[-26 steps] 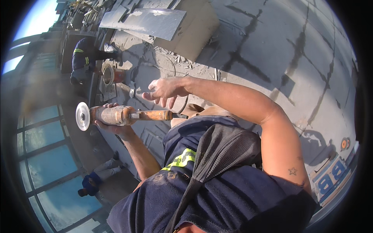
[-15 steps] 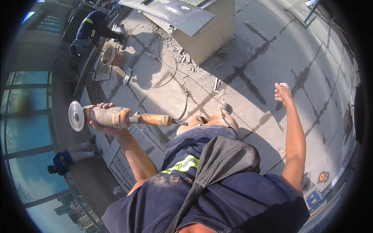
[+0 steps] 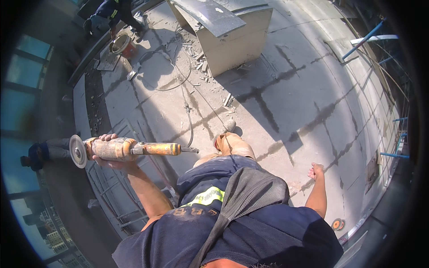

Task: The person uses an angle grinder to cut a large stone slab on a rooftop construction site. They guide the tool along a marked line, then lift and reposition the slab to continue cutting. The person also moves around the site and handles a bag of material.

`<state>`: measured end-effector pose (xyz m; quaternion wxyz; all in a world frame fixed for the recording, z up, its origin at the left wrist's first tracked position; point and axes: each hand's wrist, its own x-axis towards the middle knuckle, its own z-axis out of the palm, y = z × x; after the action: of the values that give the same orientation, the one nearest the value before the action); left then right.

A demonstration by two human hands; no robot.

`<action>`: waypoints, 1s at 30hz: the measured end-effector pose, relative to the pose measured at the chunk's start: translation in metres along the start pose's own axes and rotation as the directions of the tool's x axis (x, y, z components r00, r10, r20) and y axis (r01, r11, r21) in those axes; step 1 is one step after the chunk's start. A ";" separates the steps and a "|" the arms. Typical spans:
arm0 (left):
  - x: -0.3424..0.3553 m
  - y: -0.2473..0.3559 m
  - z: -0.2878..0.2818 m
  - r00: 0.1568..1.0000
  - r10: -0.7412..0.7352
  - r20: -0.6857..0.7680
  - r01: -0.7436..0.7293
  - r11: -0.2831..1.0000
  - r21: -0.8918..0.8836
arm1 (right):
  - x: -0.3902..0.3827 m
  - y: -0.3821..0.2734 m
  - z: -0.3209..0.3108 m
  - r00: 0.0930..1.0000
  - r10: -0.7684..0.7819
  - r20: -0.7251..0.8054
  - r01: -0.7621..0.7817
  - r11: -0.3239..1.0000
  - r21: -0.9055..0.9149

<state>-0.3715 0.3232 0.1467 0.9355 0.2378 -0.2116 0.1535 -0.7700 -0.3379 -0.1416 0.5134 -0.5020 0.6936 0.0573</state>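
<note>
Orange, dust-caked angle grinder (image 3: 119, 149) at the person's left side, left hand (image 3: 115, 164) wrapped around its body, right hand (image 3: 316, 170) well apart with fingers curled in, pale paving (image 3: 263, 154) below, dark cable (image 3: 191, 127) looping beyond, then reddish bucket (image 3: 129, 49) near a stooping co-worker (image 3: 105, 10).

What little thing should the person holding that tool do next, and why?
Perhaps bring the right hand to the long orange handle of the scuffed orange-and-grey grinder. Only the left hand holds it, around its body, while the right hand is off to the side with nothing visible in it. The thin round grey disc looks uncovered, so two hands would likely be steadier.
</note>
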 end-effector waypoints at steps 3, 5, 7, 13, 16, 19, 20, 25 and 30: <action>0.007 -0.002 0.008 0.995 -0.050 -0.084 0.050 0.999 0.008 | -0.006 -0.078 0.008 0.998 -0.049 0.045 0.053 0.994 -0.100; 0.006 -0.005 0.028 0.994 -0.053 -0.097 0.053 0.999 -0.009 | -0.019 -0.129 0.030 0.989 -0.136 0.057 0.143 0.980 -0.135; 0.002 -0.006 0.050 0.990 -0.022 -0.140 0.026 0.999 0.022 | -0.043 -0.187 0.056 0.968 -0.187 0.166 0.221 0.951 -0.215; -0.002 -0.020 0.113 0.979 0.101 -0.178 -0.088 0.993 0.083 | -0.072 -0.332 0.136 0.832 -0.386 0.398 0.537 0.740 -0.406; -0.004 -0.029 0.154 0.978 0.130 -0.162 -0.117 0.989 0.089 | -0.068 -0.386 0.147 0.745 -0.415 0.523 0.640 0.667 -0.382; -0.012 -0.046 0.195 0.961 0.237 -0.146 -0.230 0.971 0.057 | -0.057 -0.431 0.135 0.715 -0.375 0.590 0.661 0.636 -0.397; -0.015 -0.052 0.211 0.949 0.276 -0.154 -0.268 0.961 0.067 | -0.045 -0.440 0.130 0.720 -0.349 0.599 0.652 0.636 -0.413; -0.021 -0.076 0.264 0.923 0.339 -0.182 -0.313 0.937 0.157 | 0.039 -0.458 0.092 0.812 -0.160 0.562 0.518 0.642 -0.565; -0.127 -0.054 0.331 0.867 0.461 -0.189 -0.393 0.866 0.310 | 0.123 -0.371 0.045 0.846 0.153 0.510 0.474 0.220 -0.853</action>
<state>-0.5674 0.0857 0.3301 0.8572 0.2838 -0.1140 0.4142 -0.4559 -0.5714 -0.0959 0.2533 -0.7470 0.2914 0.5411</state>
